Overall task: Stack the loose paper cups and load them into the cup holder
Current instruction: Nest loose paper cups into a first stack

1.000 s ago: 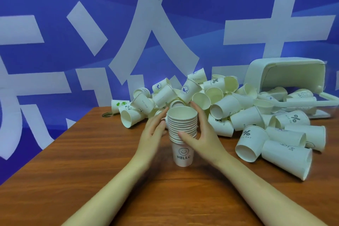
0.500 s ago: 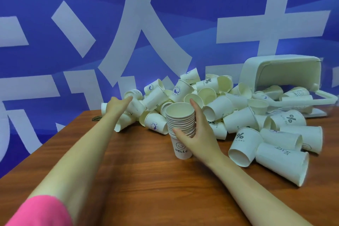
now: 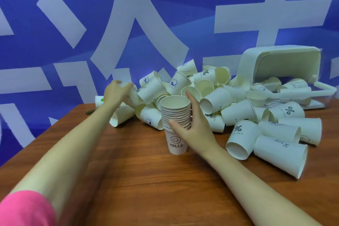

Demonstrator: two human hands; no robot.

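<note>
A stack of several nested white paper cups point(image 3: 175, 115) stands upright on the wooden table point(image 3: 146, 180); its bottom cup shows a smiley and "HELLO". My right hand point(image 3: 194, 124) grips the stack from its right side, thumb in front and fingers behind. My left hand point(image 3: 117, 91) is stretched to the far left end of the pile and curls round a loose cup point(image 3: 131, 93) lying there. A heap of loose cups point(image 3: 229, 101) lies on its sides behind and to the right of the stack.
A white plastic bin point(image 3: 280, 64) lies tipped on its side at the back right, cups spilling from its mouth. A blue wall with white characters stands right behind the table. The table's left edge runs diagonally near my left forearm.
My left hand left the stack, reached out to the far left of the pile and closed round a loose cup. My right hand kept its hold on the stack.
</note>
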